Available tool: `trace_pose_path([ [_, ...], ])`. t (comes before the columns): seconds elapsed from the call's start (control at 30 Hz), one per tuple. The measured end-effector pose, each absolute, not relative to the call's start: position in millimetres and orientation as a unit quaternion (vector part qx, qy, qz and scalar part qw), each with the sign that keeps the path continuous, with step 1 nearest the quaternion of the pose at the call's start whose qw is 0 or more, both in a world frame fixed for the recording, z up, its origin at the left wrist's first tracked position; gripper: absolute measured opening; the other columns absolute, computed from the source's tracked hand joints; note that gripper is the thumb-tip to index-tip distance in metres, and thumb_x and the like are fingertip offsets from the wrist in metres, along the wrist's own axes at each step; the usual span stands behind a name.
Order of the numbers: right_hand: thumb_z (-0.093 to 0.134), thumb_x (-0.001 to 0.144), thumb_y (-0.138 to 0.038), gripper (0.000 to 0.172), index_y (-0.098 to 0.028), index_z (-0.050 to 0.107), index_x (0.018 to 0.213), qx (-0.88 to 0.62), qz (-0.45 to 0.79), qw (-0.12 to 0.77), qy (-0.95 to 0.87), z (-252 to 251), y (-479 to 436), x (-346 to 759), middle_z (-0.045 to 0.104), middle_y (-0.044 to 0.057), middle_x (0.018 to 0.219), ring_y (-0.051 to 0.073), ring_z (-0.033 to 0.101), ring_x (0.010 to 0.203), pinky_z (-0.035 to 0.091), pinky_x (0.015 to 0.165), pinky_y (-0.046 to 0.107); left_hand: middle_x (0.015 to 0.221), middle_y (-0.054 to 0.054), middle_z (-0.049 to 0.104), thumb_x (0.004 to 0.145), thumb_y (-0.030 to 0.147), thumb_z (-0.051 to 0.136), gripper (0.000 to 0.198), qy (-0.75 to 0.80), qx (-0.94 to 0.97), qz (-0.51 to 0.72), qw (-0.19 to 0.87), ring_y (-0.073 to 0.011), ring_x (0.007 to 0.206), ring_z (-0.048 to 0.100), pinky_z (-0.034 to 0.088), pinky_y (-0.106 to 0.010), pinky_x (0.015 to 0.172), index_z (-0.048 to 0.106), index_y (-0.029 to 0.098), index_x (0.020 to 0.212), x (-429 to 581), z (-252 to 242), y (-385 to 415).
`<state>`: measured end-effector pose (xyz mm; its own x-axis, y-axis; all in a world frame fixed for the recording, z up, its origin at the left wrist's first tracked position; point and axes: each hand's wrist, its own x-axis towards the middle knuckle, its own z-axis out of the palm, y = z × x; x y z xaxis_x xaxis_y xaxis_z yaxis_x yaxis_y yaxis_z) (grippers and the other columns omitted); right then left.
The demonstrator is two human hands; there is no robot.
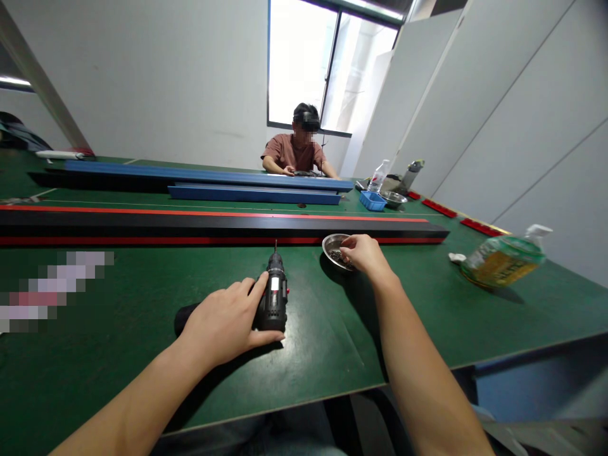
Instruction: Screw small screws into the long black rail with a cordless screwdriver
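A black power drill (275,301) lies on its side on the green table, its bit pointing at the long black bar with red edges (228,225). My left hand (228,320) is wrapped round the drill's handle and body, thumb behind its rear end. Right of the drill stands a round metal bowl (327,253) holding small metal parts (338,257). Over the bowl's right side, my right hand (363,253) has its fingertips pinched together among the parts; whatever is between them is too small to make out.
Blue bars (256,194) lie behind the black one. Further back right are a blue basket (373,201), another metal bowl (394,199) and a clear bottle (379,176). A large bottle (506,259) lies at right. Across the table sits a person (294,153).
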<state>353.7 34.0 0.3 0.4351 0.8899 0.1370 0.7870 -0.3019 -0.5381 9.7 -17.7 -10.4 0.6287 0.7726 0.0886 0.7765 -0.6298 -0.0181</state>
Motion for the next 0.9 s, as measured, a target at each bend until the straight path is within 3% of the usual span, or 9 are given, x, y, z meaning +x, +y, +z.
trace_pose_path([
  [0.2,0.069,0.087,-0.016,0.018,-0.017,0.082,0.100,-0.782,0.082,0.309,-0.536,3.8,35.3,351.1,0.080,0.009,0.088,0.020,0.076,0.079,0.053,0.074,0.026,0.128,-0.017,0.067,0.083,0.085,0.050,0.104,-0.429,-0.903,-0.029,0.019,-0.0371,0.104,0.070,0.056,-0.046,0.080,0.034,0.017,0.161,7.1,-9.2,-19.7],
  [0.33,0.071,0.087,-0.015,0.012,-0.014,0.080,0.096,-0.747,0.150,0.384,-0.521,6.6,37.3,344.0,0.080,0.009,0.084,0.017,0.075,0.069,0.053,0.064,0.023,0.131,-0.019,0.066,0.083,0.084,0.052,0.104,-0.434,-0.901,-0.025,0.010,-0.0374,0.106,0.070,0.056,-0.046,0.082,0.033,0.018,0.161,6.4,-7.9,-20.7],
  [0.5,0.074,0.088,-0.022,0.013,-0.013,0.076,0.097,-0.641,0.260,0.487,-0.534,7.9,43.2,316.8,0.079,0.010,0.083,0.019,0.075,0.073,0.055,0.065,0.024,0.132,-0.020,0.066,0.082,0.081,0.056,0.103,-0.430,-0.902,-0.027,-0.001,-0.0375,0.106,0.070,0.056,-0.045,0.082,0.033,0.020,0.161,6.8,-5.7,-22.9],
  [0.7,0.073,0.088,-0.025,0.012,-0.015,0.078,0.092,-0.564,0.280,0.468,-0.620,-14.0,68.7,262.7,0.079,0.007,0.083,0.018,0.073,0.074,0.057,0.072,0.027,0.129,-0.018,0.067,0.081,0.079,0.061,0.103,-0.429,-0.903,-0.032,0.000,-0.0375,0.106,0.071,0.056,-0.044,0.082,0.033,0.022,0.161,6.4,-5.3,-25.0],
  [0.9,0.074,0.085,-0.020,0.011,-0.015,0.079,0.093,-0.607,0.246,0.515,-0.553,-50.4,115.6,235.7,0.080,0.008,0.089,0.019,0.075,0.080,0.058,0.077,0.029,0.131,-0.018,0.066,0.080,0.081,0.059,0.105,-0.425,-0.905,-0.031,0.001,-0.0372,0.105,0.071,0.057,-0.046,0.083,0.031,0.022,0.162,6.0,-5.5,-24.4],
])
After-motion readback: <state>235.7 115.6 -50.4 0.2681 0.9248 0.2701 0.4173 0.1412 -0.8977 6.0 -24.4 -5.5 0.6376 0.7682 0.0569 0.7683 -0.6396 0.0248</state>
